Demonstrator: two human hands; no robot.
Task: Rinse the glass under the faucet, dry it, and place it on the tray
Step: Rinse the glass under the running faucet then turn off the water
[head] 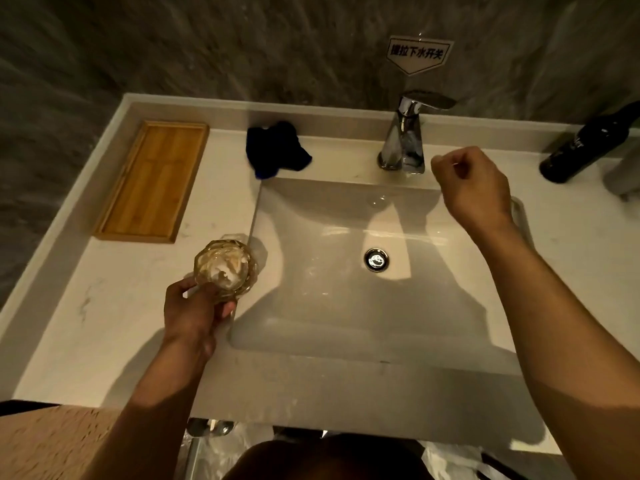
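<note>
**Glass held at left edge of sink; faucet not yet touched**

Glass (225, 268): faceted, amber-tinted, clamped at its lower side by the fingers and thumb of the left hand (194, 311). It is seen from above, mouth toward the camera, over the table (114, 327) just beside the left rim of the sink (311, 327). Something pale is visible inside the glass; whether foam, residue or reflection cannot be told.

Right hand (474, 188): raised over the back right corner of the sink, just right of the faucet (407, 140). Fingers are curled together into a loose fist; nothing is seen held in it. No contact with the faucet is observed. No water stream is seen at the spout.

Tray (152, 181): wooden, rectangular, laid on the table at the far left, well apart from the glass. Nothing is seen on it.

Cloth (275, 148): dark blue, crumpled, lying at the back of the table between tray and faucet, one corner touching the sink's back left corner.

Bottle (585, 143): dark, standing at the far right of the table. A sign (415, 55) with printed characters is fixed to the wall above the faucet. The drain (376, 259) is seen in the sink floor.
</note>
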